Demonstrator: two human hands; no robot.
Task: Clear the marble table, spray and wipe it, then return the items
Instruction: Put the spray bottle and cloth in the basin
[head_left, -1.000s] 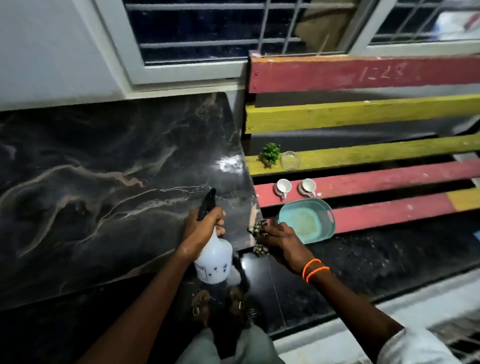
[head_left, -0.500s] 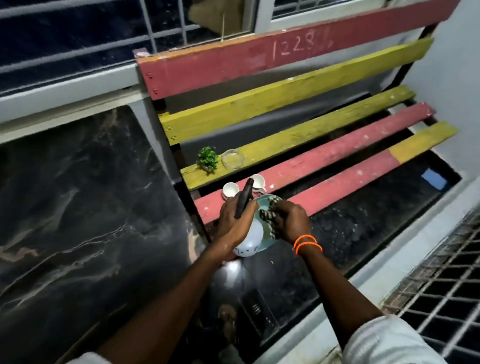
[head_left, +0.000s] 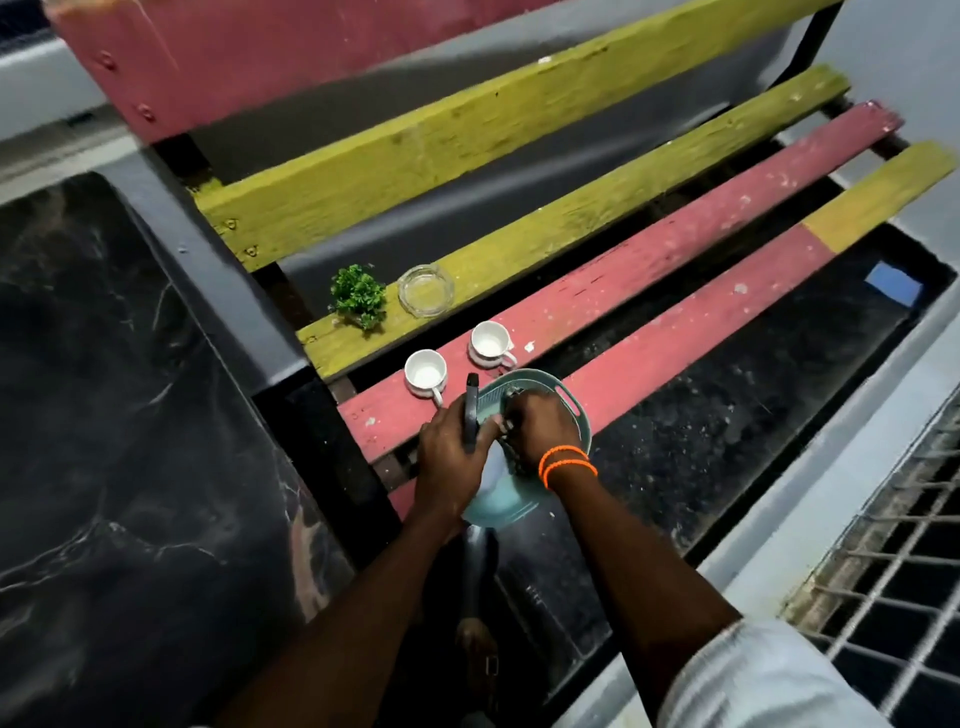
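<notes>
My left hand (head_left: 449, 449) is shut on a spray bottle (head_left: 471, 415) with a black trigger head; its white body is mostly hidden behind my hands. My right hand (head_left: 540, 426), with orange bands at the wrist, grips a dark patterned cloth (head_left: 511, 402) over a teal tray (head_left: 574, 402) on the bench's front slats. Two white cups (head_left: 426, 371) (head_left: 490, 343) stand on the red slat just behind the tray. A small green plant (head_left: 358, 296) and a glass ashtray (head_left: 425, 290) sit on the yellow slat. The black marble table (head_left: 119, 415) fills the left.
The bench (head_left: 649, 249) has red and yellow slats with gaps between them. A blue sponge-like piece (head_left: 892, 281) lies on the dark floor at the right. A metal grille (head_left: 893, 587) runs along the lower right. My sandalled foot (head_left: 480, 654) shows below.
The view swung from the marble table to the bench. Both hands carried the spray bottle and the cloth from the table's edge to over the teal tray.
</notes>
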